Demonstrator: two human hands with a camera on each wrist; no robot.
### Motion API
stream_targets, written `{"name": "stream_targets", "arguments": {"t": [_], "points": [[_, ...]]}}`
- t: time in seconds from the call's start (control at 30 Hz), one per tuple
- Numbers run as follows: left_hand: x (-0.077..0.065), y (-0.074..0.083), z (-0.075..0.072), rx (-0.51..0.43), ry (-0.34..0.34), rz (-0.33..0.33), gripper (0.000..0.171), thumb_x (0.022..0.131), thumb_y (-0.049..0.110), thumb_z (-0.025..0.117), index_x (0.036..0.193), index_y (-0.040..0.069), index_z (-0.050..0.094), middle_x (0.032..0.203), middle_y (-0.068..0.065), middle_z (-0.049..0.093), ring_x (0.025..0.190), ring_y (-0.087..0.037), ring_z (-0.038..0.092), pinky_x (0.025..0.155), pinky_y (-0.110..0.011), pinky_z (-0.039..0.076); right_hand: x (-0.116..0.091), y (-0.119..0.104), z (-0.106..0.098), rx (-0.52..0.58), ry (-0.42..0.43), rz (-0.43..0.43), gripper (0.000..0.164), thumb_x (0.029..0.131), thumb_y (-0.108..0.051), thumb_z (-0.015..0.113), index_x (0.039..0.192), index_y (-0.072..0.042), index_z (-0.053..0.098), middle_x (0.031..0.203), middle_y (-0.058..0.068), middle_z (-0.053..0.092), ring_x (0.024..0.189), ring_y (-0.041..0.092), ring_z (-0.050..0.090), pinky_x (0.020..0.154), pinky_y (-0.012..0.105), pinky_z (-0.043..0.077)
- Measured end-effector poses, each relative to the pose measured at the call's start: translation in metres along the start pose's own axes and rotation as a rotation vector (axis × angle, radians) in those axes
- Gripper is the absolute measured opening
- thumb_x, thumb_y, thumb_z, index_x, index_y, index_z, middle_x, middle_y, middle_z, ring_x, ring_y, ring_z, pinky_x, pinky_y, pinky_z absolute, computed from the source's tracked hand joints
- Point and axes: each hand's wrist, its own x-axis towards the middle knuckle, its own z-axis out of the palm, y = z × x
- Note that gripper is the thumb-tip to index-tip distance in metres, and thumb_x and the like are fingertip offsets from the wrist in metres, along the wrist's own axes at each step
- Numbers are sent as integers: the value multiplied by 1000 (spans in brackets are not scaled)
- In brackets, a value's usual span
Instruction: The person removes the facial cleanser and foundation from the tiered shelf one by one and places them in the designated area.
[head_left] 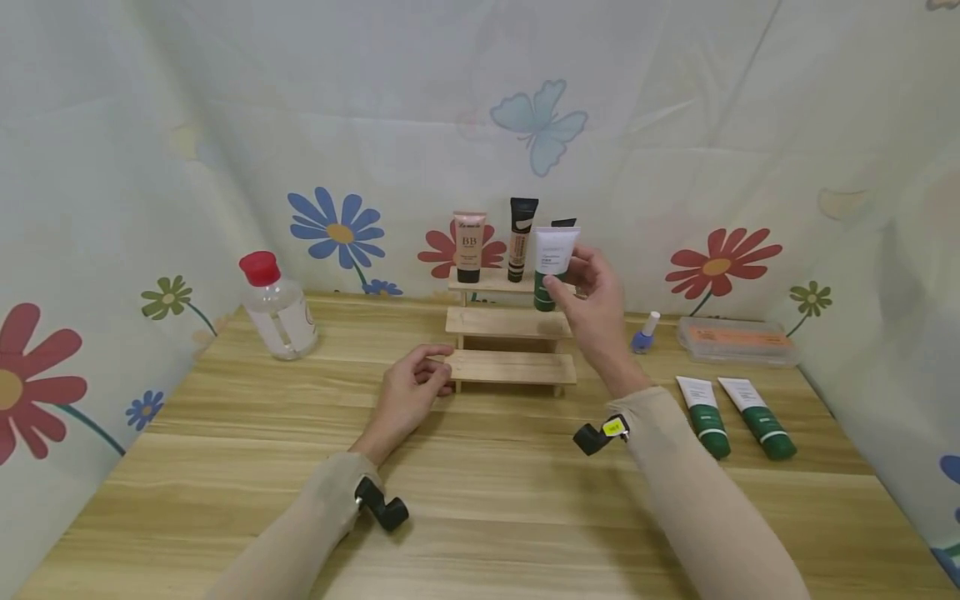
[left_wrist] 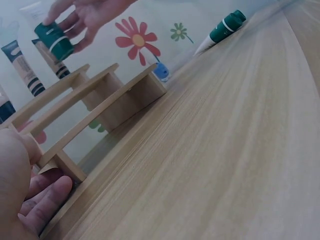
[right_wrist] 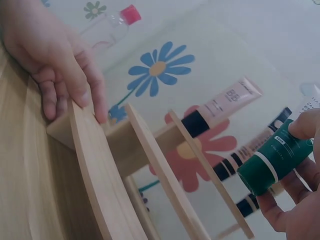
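Observation:
My right hand (head_left: 600,300) pinches a white and green squeeze tube (head_left: 551,262), cap down, in front of the top step of a small three-step wooden display stand (head_left: 510,367). At the left end of the lowest step, my left hand (head_left: 412,383) grips the stand, with the thumb and fingertips at its edge. On the top step stand a pink BB cream tube (head_left: 469,246) and a slim black and tan tube (head_left: 519,246). A second black-ended tube (head_left: 566,222) stands there too, mostly hidden behind the held one in the head view.
Two more white and green tubes (head_left: 705,417) (head_left: 757,418) lie at the right of the wooden table. Behind them are a blue nail polish bottle (head_left: 643,337) and a clear plastic case (head_left: 738,343). A red-capped clear bottle (head_left: 281,317) stands at the left; a flowered curtain hangs behind.

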Motion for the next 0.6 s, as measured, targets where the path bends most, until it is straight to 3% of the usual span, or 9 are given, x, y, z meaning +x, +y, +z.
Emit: {"name": "stream_targets", "arguments": {"t": [0.37, 0.6], "points": [[-1, 1, 0, 2, -2, 4, 28, 112, 10, 68, 140, 11, 73, 109, -19, 77, 94, -33, 80, 83, -33, 72, -3, -1, -46, -80, 104, -13, 45, 107, -7, 75, 149, -3, 60, 136, 17, 71, 117, 18, 67, 108, 30, 55], [-1, 2, 0, 11, 1, 0, 28, 112, 10, 68, 140, 11, 73, 109, -18, 77, 94, -32, 80, 83, -33, 72, -10, -5, -71, -160, 137, -14, 47, 109, -15, 75, 153, -12, 60, 142, 13, 71, 123, 15, 66, 114, 30, 56]]}}
